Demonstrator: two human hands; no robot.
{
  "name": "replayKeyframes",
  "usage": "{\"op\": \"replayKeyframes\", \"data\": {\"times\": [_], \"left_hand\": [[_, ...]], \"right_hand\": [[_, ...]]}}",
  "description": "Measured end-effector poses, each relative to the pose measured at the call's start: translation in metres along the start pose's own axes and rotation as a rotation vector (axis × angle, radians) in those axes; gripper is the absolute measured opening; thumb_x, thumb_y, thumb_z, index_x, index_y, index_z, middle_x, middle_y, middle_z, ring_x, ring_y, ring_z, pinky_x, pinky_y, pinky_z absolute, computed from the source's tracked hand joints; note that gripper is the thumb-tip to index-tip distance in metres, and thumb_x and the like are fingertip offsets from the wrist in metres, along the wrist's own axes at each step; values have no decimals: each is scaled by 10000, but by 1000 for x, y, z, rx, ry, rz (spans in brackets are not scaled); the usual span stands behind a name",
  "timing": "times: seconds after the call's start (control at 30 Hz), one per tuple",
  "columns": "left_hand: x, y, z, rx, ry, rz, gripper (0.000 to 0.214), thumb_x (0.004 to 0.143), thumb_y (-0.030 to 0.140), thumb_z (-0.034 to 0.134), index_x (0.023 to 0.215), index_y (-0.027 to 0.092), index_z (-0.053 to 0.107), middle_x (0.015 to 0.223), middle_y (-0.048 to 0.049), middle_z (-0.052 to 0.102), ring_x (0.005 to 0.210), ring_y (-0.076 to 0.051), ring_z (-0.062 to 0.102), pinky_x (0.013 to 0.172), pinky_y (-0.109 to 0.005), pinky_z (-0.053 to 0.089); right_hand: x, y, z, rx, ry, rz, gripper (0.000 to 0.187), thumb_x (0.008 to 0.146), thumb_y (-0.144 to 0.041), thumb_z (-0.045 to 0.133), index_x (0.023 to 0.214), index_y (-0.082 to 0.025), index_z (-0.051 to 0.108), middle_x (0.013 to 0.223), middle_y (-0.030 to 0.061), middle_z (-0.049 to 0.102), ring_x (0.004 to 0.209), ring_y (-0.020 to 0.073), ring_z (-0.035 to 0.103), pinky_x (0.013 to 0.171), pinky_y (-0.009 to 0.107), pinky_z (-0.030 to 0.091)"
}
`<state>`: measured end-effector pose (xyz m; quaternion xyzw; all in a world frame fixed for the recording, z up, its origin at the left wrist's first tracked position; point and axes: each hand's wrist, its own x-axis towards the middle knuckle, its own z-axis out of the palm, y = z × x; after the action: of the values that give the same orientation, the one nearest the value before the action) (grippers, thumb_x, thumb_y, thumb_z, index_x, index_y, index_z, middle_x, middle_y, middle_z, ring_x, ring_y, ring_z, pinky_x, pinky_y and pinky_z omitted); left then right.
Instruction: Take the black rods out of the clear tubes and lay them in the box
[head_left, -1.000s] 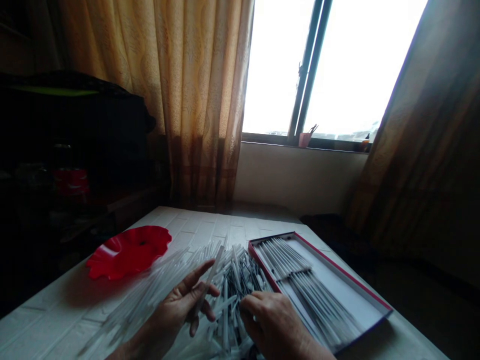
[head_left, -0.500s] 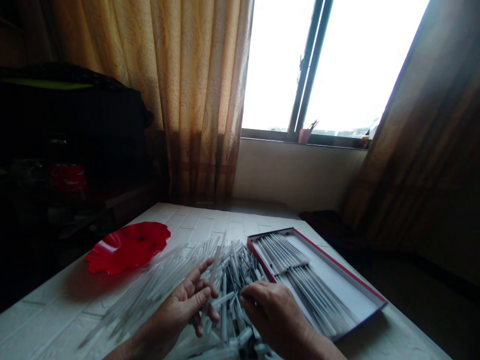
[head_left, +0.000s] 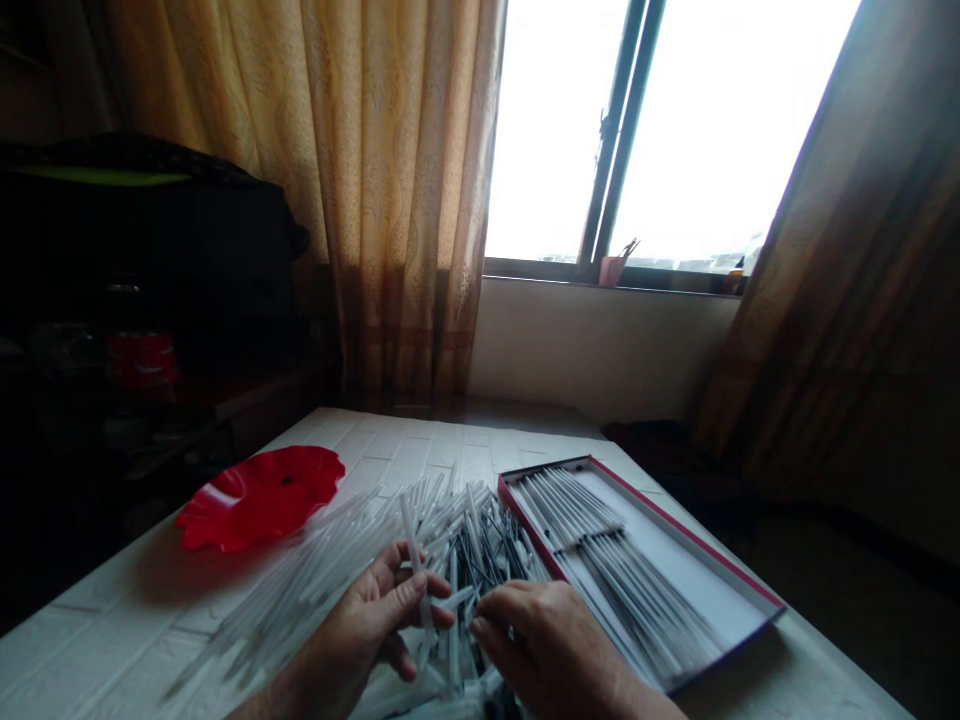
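My left hand point(head_left: 375, 615) pinches a translucent plastic tube point(head_left: 409, 525) between thumb and fingers, its upper end tilted slightly left. Beside it, my right hand point(head_left: 555, 640) is closed over the pile, fingertips pressed together; whatever they may hold is hidden. Below and between the hands lies a heap of thin dark rods point(head_left: 487, 550) mixed with clear pieces. Many long clear tubes point(head_left: 281, 590) spread out to the left. To the right, a shallow red-rimmed box point(head_left: 709, 545) holds two rows of filled tubes point(head_left: 574, 505) laid side by side.
A red wavy-edged dish point(head_left: 255, 505) sits at the left on the white brick-patterned table point(head_left: 82, 640). Behind the table hang yellow curtains point(head_left: 397, 200) beside a bright window. A pink cup point(head_left: 611, 271) stands on the sill. Dark furniture is at the left.
My left hand has shifted slightly, and its tube has swung from leaning right to leaning left. My right hand stays closed, a little lower. The view has moved slightly.
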<state>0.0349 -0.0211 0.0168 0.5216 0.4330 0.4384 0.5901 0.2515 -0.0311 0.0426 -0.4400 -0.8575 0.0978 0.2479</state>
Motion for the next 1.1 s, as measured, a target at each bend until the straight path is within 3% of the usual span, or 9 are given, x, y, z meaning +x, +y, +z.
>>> {"op": "replayKeyframes", "data": {"times": [0.17, 0.33, 0.43, 0.57, 0.67, 0.83, 0.93, 1.1], "left_hand": [[11, -13, -14, 183, 56, 85, 611, 768, 691, 653, 1119, 232, 455, 842, 10, 657, 526, -130, 671, 291, -125, 327], [18, -24, -23, 351, 111, 139, 631, 800, 713, 553, 1193, 224, 487, 959, -38, 676, 446, -113, 635, 258, -150, 286], [19, -25, -24, 454, 128, 181, 601, 832, 670, 518, 1229, 219, 514, 1022, -69, 696, 466, -130, 663, 293, -186, 371], [17, -18, -26, 601, 151, 252, 518, 854, 579, 527, 1226, 221, 563, 1122, -78, 717, 515, -138, 697, 507, -261, 556], [13, -13, -28, 707, 188, 306, 438, 875, 523, 514, 1198, 243, 607, 1147, -53, 736, 529, -142, 701, 593, -280, 580], [10, -8, -30, 855, 264, 411, 343, 869, 442, 529, 1122, 268, 681, 1108, -31, 768, 957, -228, 741, 834, -303, 572], [9, -6, -31, 914, 274, 458, 308, 879, 406, 519, 1088, 272, 701, 1073, -23, 780, 959, -218, 746, 835, -294, 579], [7, -5, -29, 975, 253, 542, 276, 905, 385, 509, 1071, 282, 705, 1046, -17, 788, 929, -207, 759, 787, -272, 596]], "right_hand": [[6, 25, -27, -48, 129, 109, 321, 915, -329, 475, 729, -201, 704, 654, 68, 722, 585, 187, 652, 574, 297, 390], [8, 58, -45, -56, 143, 236, 386, 914, -396, 443, 706, -212, 711, 610, 67, 706, 556, 192, 631, 543, 302, 377], [7, 71, -51, -98, 136, 296, 399, 909, -425, 430, 742, -220, 730, 643, 69, 721, 594, 206, 649, 562, 308, 391], [5, 89, -60, -142, 157, 373, 413, 896, -444, 418, 772, -210, 735, 678, 86, 728, 645, 240, 661, 592, 329, 399], [3, 104, -67, -156, 154, 441, 413, 904, -432, 415, 803, -204, 743, 711, 91, 745, 668, 246, 672, 594, 324, 411], [0, 117, -62, -193, 58, 539, 303, 896, -358, 513, 883, -223, 784, 838, 83, 794, 763, 245, 707, 634, 303, 432], [-1, 113, -51, -231, -46, 561, 210, 857, -293, 598, 833, -260, 804, 846, 65, 803, 788, 240, 715, 628, 288, 413], [-3, 99, -34, -338, -146, 561, 166, 819, -233, 643, 767, -208, 799, 872, 146, 791, 837, 307, 711, 620, 315, 387]]}}
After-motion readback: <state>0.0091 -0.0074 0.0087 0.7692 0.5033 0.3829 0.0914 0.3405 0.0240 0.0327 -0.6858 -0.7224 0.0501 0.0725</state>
